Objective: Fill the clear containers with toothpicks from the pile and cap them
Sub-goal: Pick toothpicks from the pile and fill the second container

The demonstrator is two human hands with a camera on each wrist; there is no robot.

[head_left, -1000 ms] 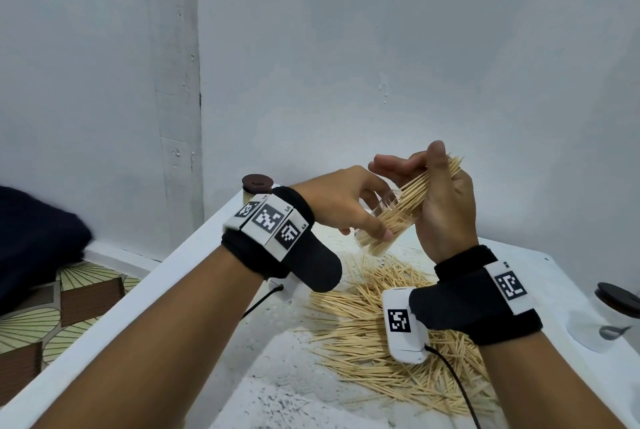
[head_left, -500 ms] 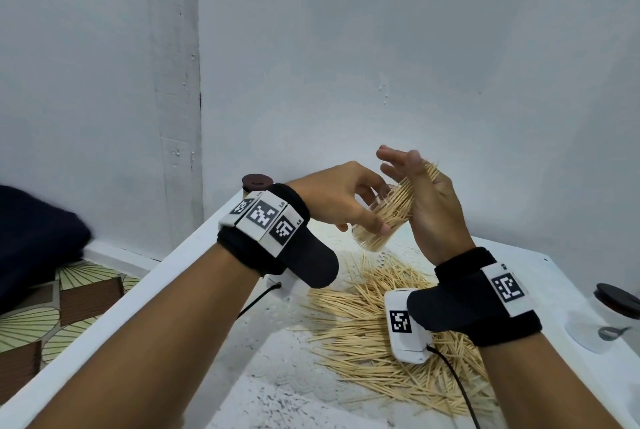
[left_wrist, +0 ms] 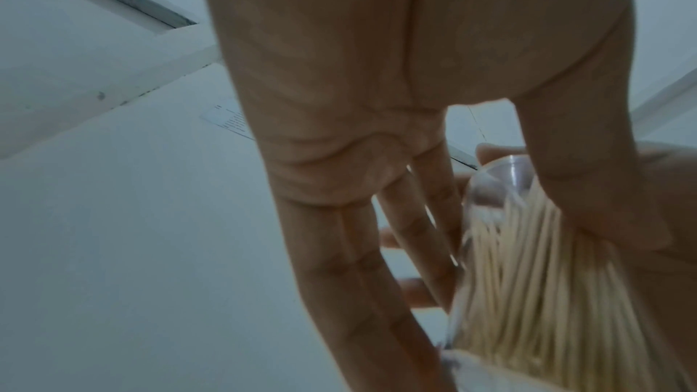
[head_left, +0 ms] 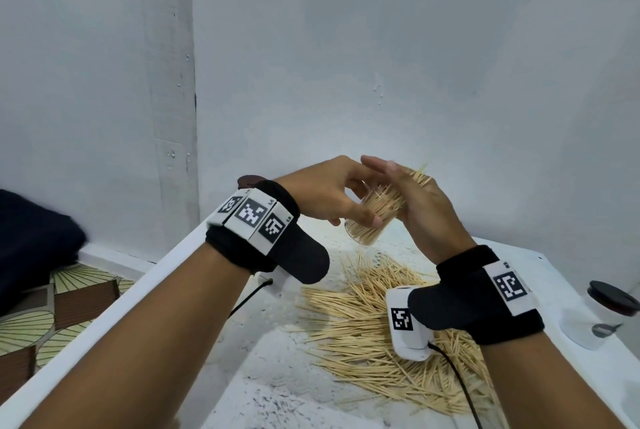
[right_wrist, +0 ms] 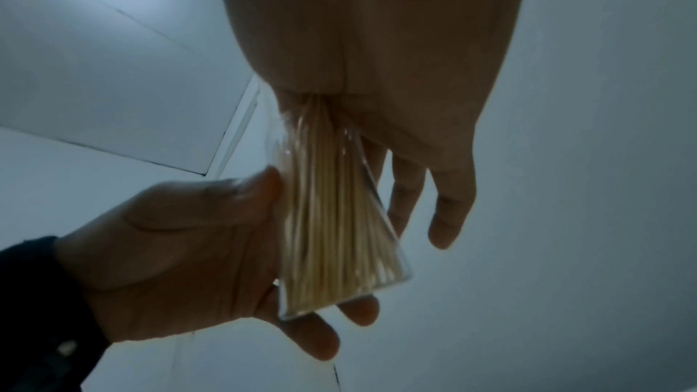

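The left hand [head_left: 325,191] grips a clear container [head_left: 372,220] between thumb and curled fingers, held in the air above the bench [head_left: 554,272]. The right hand [head_left: 420,207] has straight fingers and presses its palm on a bundle of toothpicks [head_left: 388,201] seated in the container's mouth. The container's long axis tilts, mouth toward 1 o'clock and base toward 7. The pile [head_left: 374,321] lies on the bench below the hands, at 6 o'clock. A capped container [head_left: 599,317] stands at 4 o'clock, nearer the right hand.
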